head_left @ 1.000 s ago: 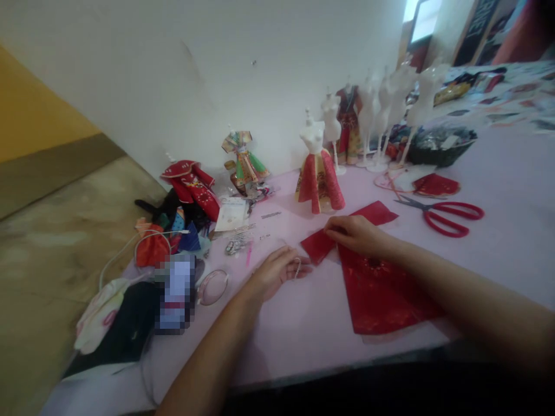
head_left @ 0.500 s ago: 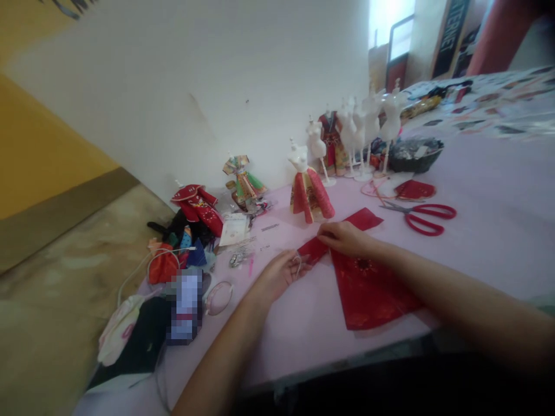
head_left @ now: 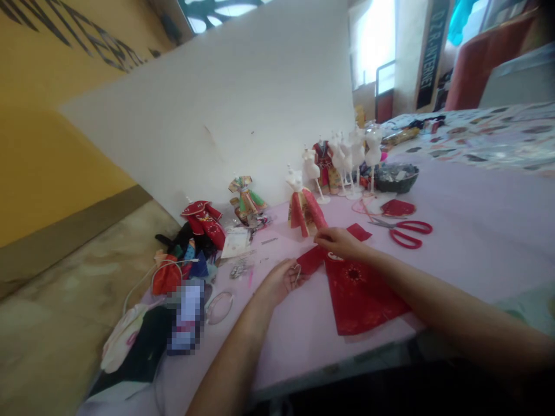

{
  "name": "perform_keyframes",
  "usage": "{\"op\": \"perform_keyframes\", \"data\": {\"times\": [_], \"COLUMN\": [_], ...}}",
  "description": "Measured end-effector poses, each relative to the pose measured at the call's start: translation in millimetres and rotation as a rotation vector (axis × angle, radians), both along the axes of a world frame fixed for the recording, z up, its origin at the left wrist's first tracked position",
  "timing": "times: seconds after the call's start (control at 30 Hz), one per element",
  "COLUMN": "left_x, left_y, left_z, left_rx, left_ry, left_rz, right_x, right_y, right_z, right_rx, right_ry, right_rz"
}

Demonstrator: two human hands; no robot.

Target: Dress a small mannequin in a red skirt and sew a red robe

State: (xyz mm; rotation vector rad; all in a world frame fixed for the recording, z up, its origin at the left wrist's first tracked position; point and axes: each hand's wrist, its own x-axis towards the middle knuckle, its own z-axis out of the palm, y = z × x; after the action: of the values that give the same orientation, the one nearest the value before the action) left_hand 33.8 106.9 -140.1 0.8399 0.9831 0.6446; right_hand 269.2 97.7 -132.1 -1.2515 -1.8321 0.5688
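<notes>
A small red doll robe (head_left: 358, 292) with a gold flower print lies flat on the pale pink table (head_left: 472, 242). My right hand (head_left: 340, 242) rests on its collar with the fingers curled and pinched at the cloth. My left hand (head_left: 280, 281) lies palm up beside the robe's left sleeve, its fingers closed round a small loop of thin white wire or cord. Just beyond the hands stands a little white mannequin in a red and gold skirt (head_left: 303, 208).
Red-handled scissors (head_left: 405, 230) lie to the right, beside a red cloth piece (head_left: 398, 207). Several white mannequins (head_left: 351, 156) and a dark bowl (head_left: 396, 176) stand at the back. Doll clothes (head_left: 202, 219), a cable and a clear round lid (head_left: 219, 306) crowd the table's left end.
The view has tilted up and pulled back, so more wall and room show. Both hands stay at the robe's collar and sleeve; the right hand has shifted slightly along the collar.
</notes>
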Motion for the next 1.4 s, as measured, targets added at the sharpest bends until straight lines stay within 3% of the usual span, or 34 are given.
{"op": "perform_keyframes", "data": {"times": [0.2,0.37,0.47,0.63,0.73,0.9,1.17,1.4], "left_x": [14.2,22.6,25.0,32.8,40.5,46.4,32.0,33.7], "left_y": [8.0,8.6,7.7,2.0,-1.5,-1.1,0.7,-7.4], "left_z": [4.7,16.8,28.6,40.9,41.3,36.8,27.5,42.7], "left_rx": [-0.001,-0.026,-0.038,-0.042,-0.051,-0.064,-0.071,-0.17], "left_ry": [0.006,-0.037,-0.108,-0.269,-0.324,-0.302,-0.178,-0.205], "left_rz": [-0.096,-0.159,-0.193,-0.322,-0.38,-0.416,-0.304,-0.193], "right_x": [1.1,-3.9,-15.0,-47.7,-63.5,-69.7,-70.5,-66.3], "right_y": [-38.3,-67.8,-83.6,-117.5,-130.5,-129.2,-124.2,-122.7], "right_z": [36.6,56.9,45.0,-8.5,-29.4,-31.5,-37.7,-47.7], "right_rx": [-0.01,-0.114,-0.167,-0.345,-0.486,-0.506,-0.584,-0.612], "right_ry": [0.118,0.57,0.908,1.278,1.417,1.488,1.434,1.353], "right_rz": [0.012,0.087,0.047,-0.037,-0.034,-0.051,-0.01,0.027]}}
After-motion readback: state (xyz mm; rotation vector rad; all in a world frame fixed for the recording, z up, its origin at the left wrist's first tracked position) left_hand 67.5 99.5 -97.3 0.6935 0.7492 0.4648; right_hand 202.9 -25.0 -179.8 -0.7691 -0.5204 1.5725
